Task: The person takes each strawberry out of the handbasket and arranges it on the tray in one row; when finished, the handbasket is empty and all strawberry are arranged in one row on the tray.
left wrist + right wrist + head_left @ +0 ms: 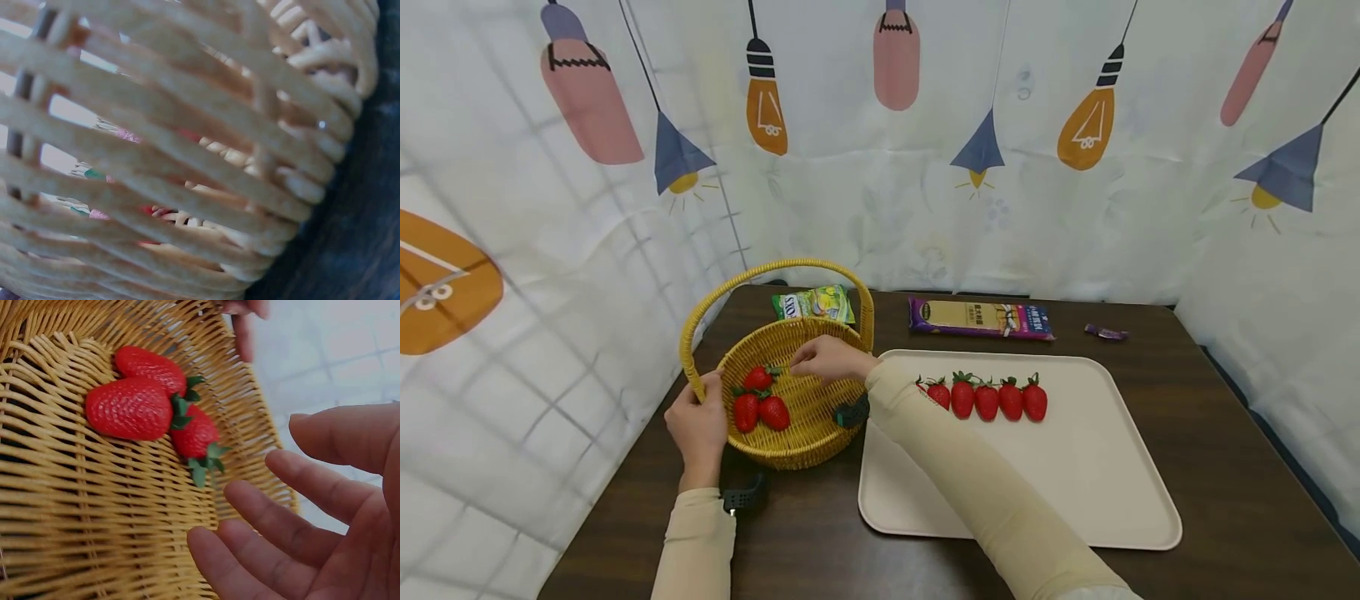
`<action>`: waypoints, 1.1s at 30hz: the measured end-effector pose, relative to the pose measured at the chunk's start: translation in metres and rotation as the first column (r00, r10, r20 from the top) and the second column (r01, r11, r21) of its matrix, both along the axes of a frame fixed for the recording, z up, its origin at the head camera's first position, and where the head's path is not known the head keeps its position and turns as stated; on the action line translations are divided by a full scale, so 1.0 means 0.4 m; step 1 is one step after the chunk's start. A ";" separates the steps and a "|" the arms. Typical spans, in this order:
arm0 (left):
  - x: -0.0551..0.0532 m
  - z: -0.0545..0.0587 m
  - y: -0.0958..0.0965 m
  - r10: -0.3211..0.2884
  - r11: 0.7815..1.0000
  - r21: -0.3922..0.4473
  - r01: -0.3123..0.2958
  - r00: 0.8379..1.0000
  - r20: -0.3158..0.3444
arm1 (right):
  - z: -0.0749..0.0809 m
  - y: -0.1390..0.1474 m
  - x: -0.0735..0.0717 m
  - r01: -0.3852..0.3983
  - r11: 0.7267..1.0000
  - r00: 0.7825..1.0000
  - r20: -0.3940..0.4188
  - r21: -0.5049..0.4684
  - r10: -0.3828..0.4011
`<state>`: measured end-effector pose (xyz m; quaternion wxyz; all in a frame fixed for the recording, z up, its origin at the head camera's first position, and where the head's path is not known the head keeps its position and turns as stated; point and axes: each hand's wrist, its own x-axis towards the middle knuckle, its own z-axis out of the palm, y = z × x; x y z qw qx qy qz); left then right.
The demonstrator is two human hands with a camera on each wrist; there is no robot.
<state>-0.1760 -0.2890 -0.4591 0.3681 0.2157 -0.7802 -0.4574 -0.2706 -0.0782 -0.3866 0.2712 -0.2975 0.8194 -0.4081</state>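
Note:
My left hand (697,427) grips the rim of a yellow wicker basket (808,412) near the foot of its arched handle. Three red strawberries (130,409) with green leaves lie together inside, toward the left. Over the basket's interior hovers my right hand (831,360), its fingers spread and holding nothing, as the right wrist view shows. The left wrist view is filled by the basket's woven wall (187,144), and the left hand is hidden there. On the beige tray (1075,467) several strawberries (987,402) stand in a row, partly covered by the right sleeve.
Behind the basket lies a green snack packet (814,303). A purple and gold food package (981,319) is at the table's back, with a small purple-wrapped item (1106,332) to its right. A patterned curtain (880,200) encloses the dark wooden table (805,533).

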 end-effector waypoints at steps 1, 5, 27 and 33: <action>0.001 0.000 -0.001 0.001 1.000 -0.002 -0.001 1.000 -0.001 | -0.003 -0.007 0.000 -0.005 1.000 1.000 0.004 0.002 0.005; 0.003 0.003 -0.003 0.013 1.000 -0.022 -0.013 1.000 -0.006 | -0.024 -0.032 -0.002 -0.080 0.997 0.995 0.051 -0.018 0.080; -0.005 0.011 0.008 0.020 0.999 -0.042 -0.021 0.999 -0.026 | -0.097 -0.090 -0.013 -0.146 0.985 0.972 0.171 -0.092 0.160; 0.003 0.003 0.000 0.028 0.999 -0.040 -0.028 1.000 -0.008 | -0.116 -0.102 -0.008 -0.262 0.963 0.948 0.173 -0.057 0.268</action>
